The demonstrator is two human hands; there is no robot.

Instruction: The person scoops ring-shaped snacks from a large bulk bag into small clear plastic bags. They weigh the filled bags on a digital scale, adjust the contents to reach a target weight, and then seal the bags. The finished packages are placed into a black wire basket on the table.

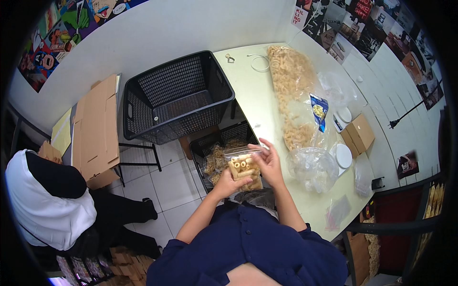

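Note:
In front of my body, a clear zip bag point(244, 168) holds short, pale, tube-shaped snack pieces. My left hand point(229, 184) grips its lower left side, thumb across the front. At the upper right corner, by the zip strip, my right hand point(271, 165) has the bag between thumb and forefinger, the other fingers raised. Beneath the bag is a black plastic crate point(195, 147) with several filled bags point(215, 159) inside, partly hidden by my hands. On the table point(247, 93) to the right lies a large clear sack of ring-like or tubular snacks point(291, 82).
A big black mesh crate point(179, 123) stands ahead, left of the table. Flattened cardboard boxes point(96, 128) lie farther left, near a seated person point(53, 207). Two white scales point(344, 156), a small carton point(357, 136) and empty plastic bags point(338, 212) line the table's right side.

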